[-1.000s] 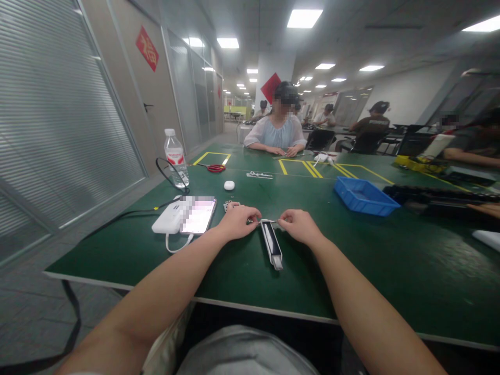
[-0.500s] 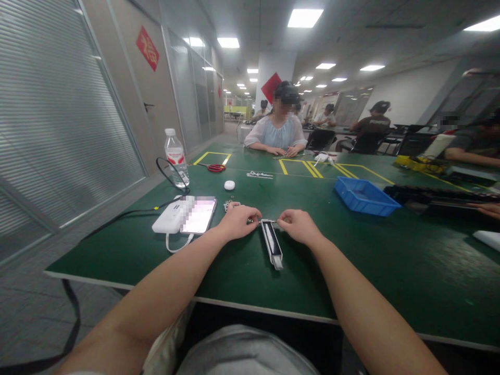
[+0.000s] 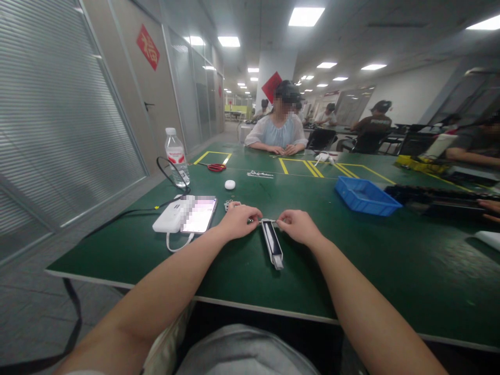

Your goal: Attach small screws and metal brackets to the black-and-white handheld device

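My left hand [image 3: 239,221] and my right hand [image 3: 300,226] are both closed in a pinch, one at each end of a thin silvery strip [image 3: 269,221]. Its exact kind is too small to make out. Directly below the strip, a long narrow dark case with white edges [image 3: 272,242] lies on the green table [image 3: 234,265], its white end pointing toward me. The strip crosses the far end of this case, and I cannot tell whether they touch. Small metal pieces [image 3: 227,205] lie just beyond my left hand, partly hidden by it.
Left of my arms are a phone [image 3: 200,214], a white power bank [image 3: 172,214] with cables, and a water bottle [image 3: 176,159]. Farther off lie a small white case [image 3: 230,185] and red-handled scissors [image 3: 216,167]. A blue bin [image 3: 366,197] stands right; a person [image 3: 278,130] sits opposite.
Both my hands stay at the strip with hardly any movement. Across the table, the other person's hands have shifted slightly.
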A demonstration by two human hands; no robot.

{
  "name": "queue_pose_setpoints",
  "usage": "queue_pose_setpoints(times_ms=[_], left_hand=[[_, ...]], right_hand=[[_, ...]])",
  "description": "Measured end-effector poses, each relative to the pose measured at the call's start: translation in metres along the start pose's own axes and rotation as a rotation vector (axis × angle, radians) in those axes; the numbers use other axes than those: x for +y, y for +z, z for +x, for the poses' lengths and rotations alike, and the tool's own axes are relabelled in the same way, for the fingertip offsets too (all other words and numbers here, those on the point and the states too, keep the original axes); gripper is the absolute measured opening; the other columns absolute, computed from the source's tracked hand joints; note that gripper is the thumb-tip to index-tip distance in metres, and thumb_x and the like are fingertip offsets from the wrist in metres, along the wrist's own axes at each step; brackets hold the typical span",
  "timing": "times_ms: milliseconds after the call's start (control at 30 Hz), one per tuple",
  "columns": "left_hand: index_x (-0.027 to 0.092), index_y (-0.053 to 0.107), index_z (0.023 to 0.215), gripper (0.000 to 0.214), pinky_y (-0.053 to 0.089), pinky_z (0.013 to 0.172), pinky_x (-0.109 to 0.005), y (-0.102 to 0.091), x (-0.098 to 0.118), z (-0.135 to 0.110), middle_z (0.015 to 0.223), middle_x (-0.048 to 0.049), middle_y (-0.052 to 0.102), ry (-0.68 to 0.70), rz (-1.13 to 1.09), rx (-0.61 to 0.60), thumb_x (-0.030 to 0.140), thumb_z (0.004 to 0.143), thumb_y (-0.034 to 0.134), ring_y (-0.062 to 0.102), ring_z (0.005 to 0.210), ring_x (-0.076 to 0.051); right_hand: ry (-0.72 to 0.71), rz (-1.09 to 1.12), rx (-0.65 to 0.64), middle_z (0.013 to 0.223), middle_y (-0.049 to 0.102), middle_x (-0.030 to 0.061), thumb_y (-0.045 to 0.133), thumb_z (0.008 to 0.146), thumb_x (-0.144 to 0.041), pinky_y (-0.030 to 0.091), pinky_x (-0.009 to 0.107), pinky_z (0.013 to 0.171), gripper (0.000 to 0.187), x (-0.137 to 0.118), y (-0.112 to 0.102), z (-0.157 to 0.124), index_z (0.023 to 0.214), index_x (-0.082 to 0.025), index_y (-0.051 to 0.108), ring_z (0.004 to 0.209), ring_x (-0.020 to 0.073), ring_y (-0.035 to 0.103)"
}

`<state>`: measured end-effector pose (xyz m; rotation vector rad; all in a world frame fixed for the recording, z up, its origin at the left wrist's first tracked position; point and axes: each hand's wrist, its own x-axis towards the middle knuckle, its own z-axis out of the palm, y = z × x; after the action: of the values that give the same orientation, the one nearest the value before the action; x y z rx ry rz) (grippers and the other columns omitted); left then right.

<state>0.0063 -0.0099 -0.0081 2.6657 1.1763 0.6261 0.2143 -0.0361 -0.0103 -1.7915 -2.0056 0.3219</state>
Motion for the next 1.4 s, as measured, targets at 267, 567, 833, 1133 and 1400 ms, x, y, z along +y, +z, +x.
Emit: queue_pose_setpoints(times_ms=[267, 567, 833, 1133, 1400], left_hand=[[0.023, 0.062, 0.095, 0.019, 0.022, 0.098, -0.046, -0.0021, 0.0017, 0.0002, 0.09, 0.0012, 0.068, -0.001, 0.018, -0.019, 0.026, 0.081, 0.05, 0.06, 0.091, -0.019], [0.024, 0.063, 0.094, 0.019, 0.023, 0.098, -0.043, 0.0004, -0.0003, 0.0006, 0.09, 0.0007, 0.068, 0.012, 0.036, -0.012, 0.027, 0.081, 0.05, 0.059, 0.09, -0.019], [0.024, 0.063, 0.094, 0.019, 0.023, 0.097, -0.044, 0.0003, -0.0005, 0.0007, 0.09, 0.0013, 0.068, 0.014, 0.034, -0.011, 0.027, 0.08, 0.05, 0.059, 0.09, -0.019], [0.024, 0.063, 0.094, 0.02, 0.023, 0.097, -0.044, 0.0002, 0.0001, 0.0005, 0.091, 0.0012, 0.068, 0.017, 0.04, -0.014, 0.028, 0.081, 0.048, 0.059, 0.091, -0.019], [0.024, 0.063, 0.094, 0.02, 0.023, 0.097, -0.044, -0.0001, 0.0007, 0.0008, 0.091, 0.0004, 0.068, 0.02, 0.043, -0.018, 0.027, 0.081, 0.048, 0.059, 0.091, -0.019]], right_hand=[[0.004, 0.012, 0.001, 0.066, 0.065, 0.0025, 0.055, 0.074, -0.029, 0.035, 0.023, 0.054, 0.017, -0.0016, 0.0006, -0.0009, 0.075, -0.019, 0.068, 0.057, 0.0118, 0.053], [-0.021, 0.015, 0.029, 0.063, 0.063, 0.0009, 0.055, 0.074, -0.029, 0.034, 0.023, 0.054, 0.015, -0.0008, 0.0015, -0.0009, 0.071, -0.02, 0.066, 0.056, 0.011, 0.051], [-0.027, 0.032, 0.024, 0.062, 0.061, -0.0004, 0.058, 0.072, -0.029, 0.034, 0.022, 0.054, 0.011, -0.0019, 0.0016, -0.0022, 0.072, -0.02, 0.064, 0.056, 0.0107, 0.051], [-0.02, 0.028, 0.025, 0.062, 0.062, 0.0002, 0.058, 0.073, -0.03, 0.034, 0.022, 0.054, 0.012, -0.0038, -0.0002, -0.0029, 0.072, -0.019, 0.065, 0.055, 0.0106, 0.05], [-0.012, 0.032, 0.008, 0.062, 0.062, -0.0001, 0.057, 0.072, -0.028, 0.033, 0.022, 0.053, 0.011, -0.0041, 0.0011, -0.0025, 0.072, -0.019, 0.064, 0.055, 0.0106, 0.051]])
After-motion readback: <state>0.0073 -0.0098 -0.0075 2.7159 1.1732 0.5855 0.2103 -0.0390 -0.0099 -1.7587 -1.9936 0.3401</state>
